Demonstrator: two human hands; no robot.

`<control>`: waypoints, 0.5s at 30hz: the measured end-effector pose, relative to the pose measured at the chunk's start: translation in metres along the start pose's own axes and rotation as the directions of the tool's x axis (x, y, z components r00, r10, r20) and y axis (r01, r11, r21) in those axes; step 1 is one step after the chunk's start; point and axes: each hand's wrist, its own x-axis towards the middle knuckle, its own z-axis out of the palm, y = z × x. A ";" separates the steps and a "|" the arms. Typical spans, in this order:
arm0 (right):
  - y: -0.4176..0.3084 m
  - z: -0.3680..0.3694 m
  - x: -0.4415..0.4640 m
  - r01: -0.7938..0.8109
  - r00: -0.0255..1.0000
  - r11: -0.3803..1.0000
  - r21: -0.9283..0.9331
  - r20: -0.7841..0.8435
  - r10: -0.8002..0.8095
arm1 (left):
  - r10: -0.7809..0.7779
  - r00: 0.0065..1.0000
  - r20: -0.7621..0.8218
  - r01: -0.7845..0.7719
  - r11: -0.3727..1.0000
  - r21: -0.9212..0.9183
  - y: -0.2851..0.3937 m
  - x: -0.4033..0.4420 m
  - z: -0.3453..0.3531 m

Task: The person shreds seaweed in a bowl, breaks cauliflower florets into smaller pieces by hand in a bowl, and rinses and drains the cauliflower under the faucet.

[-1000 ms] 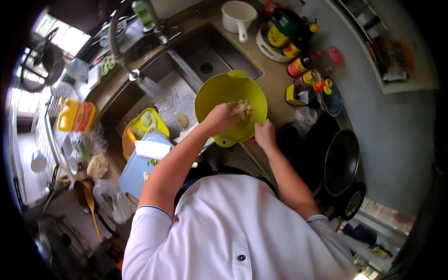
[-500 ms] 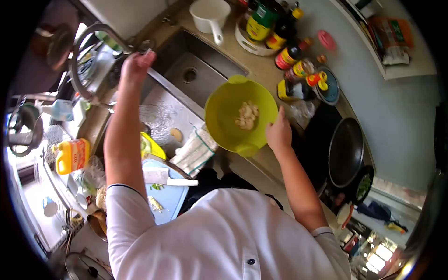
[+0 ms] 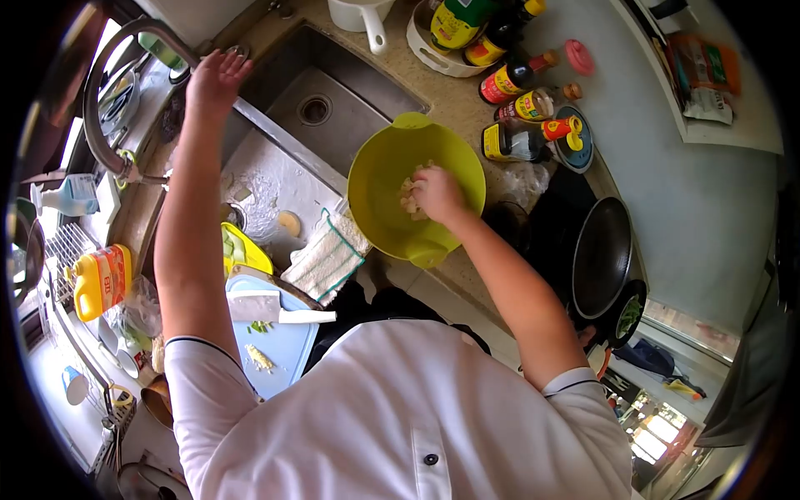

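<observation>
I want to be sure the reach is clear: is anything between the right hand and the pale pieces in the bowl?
Nothing visible is: the right hand is already inside the bowl, right at the pale pieces.

- We are counting two hands.
- We are counting one lime-green bowl.
- We are counting two sink basins.
- We are counting one cleaver.
</observation>
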 end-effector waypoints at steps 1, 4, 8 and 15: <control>-0.001 -0.004 -0.001 0.006 1.000 1.000 -0.002 0.012 -0.006 | -0.015 0.999 -0.048 0.016 1.000 0.015 -0.011 -0.010 0.000; -0.004 -0.019 -0.004 -0.324 0.946 0.825 0.463 0.164 0.279 | -0.091 0.969 0.229 0.048 0.981 0.188 -0.050 -0.108 0.021; -0.009 -0.039 -0.010 -0.316 0.944 0.521 0.793 0.211 0.252 | -0.202 0.954 0.220 0.072 0.871 0.487 -0.104 -0.218 0.038; -0.025 -0.052 -0.019 -0.342 0.940 0.538 0.771 0.281 0.196 | 0.294 0.860 0.417 -0.497 0.299 0.815 -0.145 -0.282 0.065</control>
